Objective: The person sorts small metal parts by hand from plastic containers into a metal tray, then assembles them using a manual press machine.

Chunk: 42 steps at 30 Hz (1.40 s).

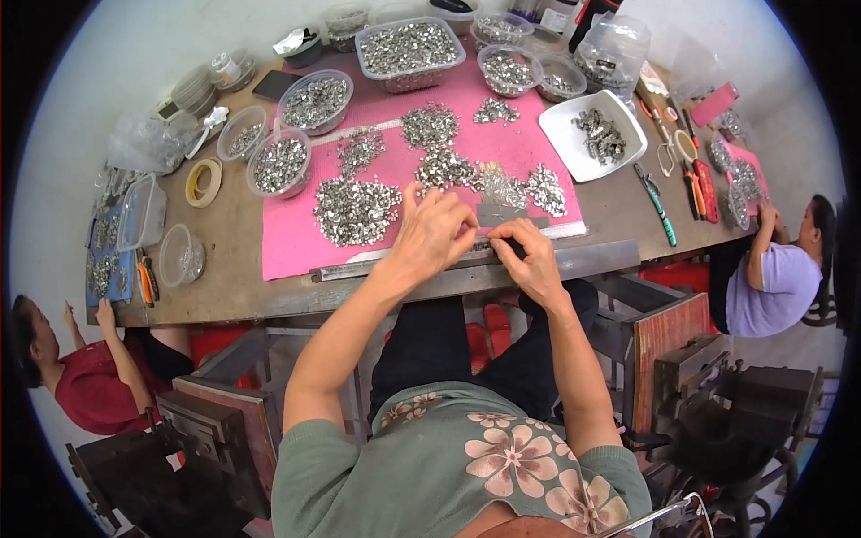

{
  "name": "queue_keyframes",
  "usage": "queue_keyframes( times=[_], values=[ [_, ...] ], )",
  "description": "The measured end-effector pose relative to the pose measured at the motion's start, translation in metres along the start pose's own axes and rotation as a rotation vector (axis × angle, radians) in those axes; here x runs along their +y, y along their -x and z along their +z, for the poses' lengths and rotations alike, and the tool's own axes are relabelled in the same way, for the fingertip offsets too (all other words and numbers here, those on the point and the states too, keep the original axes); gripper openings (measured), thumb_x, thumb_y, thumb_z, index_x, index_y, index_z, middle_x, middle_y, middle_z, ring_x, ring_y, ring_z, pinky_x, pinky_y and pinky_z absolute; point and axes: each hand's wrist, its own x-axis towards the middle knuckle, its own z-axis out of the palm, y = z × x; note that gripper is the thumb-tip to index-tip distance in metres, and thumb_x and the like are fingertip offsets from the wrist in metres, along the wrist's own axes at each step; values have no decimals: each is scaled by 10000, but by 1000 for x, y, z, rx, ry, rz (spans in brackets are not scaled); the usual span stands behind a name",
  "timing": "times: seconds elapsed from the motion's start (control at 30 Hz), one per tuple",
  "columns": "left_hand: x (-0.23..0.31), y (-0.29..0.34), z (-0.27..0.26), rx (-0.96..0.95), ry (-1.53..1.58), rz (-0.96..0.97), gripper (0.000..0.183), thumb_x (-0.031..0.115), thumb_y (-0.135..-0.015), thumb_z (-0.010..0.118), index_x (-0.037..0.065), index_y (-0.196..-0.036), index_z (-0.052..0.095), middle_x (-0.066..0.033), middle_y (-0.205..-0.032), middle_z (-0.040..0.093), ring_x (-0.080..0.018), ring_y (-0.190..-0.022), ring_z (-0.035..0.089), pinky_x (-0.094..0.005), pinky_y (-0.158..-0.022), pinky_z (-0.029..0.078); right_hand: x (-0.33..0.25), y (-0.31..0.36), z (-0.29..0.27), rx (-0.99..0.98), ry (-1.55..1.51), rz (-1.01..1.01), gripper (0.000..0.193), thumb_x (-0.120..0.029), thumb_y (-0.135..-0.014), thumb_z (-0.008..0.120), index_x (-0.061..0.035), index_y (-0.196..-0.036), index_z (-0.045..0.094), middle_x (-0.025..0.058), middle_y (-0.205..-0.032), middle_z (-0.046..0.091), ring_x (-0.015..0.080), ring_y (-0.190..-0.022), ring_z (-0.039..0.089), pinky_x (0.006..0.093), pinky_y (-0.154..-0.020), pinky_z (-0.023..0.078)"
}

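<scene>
Left hand (430, 235) and right hand (531, 260) pinched narrow — can't tell what's held, too small — at the long grey metal bar (594, 260) edging the brown flat bench (235, 204). A left-wrist sweep could scatter the silver metal-chip heap (357, 212) on the pink ribbed mat (291, 224). Pale wall (179, 45) behind, a co-worker (776, 282) each side.

bright, fairly even light covers the table (231, 242), with white glints speckling the metal pieces (357, 212) and dimmer patches beneath it. the middle looks reasonably crisp; toward the black, blue-fringed circular rim, straight edges curve and fine detail softens.
</scene>
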Motion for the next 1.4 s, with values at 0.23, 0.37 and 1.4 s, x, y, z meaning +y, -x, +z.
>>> queue_keyframes(
  times=[0.23,0.37,1.4],
  values=[
    [19,18,10,31,-17,-11,121,164,-815,764,104,-900,701,-6,-885,651,-205,-891,618,-560,-1095,309,2,3,17,110,81,19,98,-79,-875,728,-52,-966,706,69,-909,680,255,-866,617,375,-806,438],
    [20,20,9,34,-30,-15,128,157,-825,758,103,-929,706,-9,-884,649,-209,-878,617,-545,-1085,314,3,4,18,113,107,-17,106,-66,-874,725,-56,-978,706,71,-909,673,260,-870,609,380,-804,438],
    [-26,163,-84,321,-297,-436,332,206,-773,849,95,-1064,735,-62,-1124,631,-271,-1088,560,-434,-999,366,-17,3,49,192,421,-114,363,-289,-820,824,-54,-1060,684,73,-959,602,273,-930,552,409,-821,395]
  ],
)
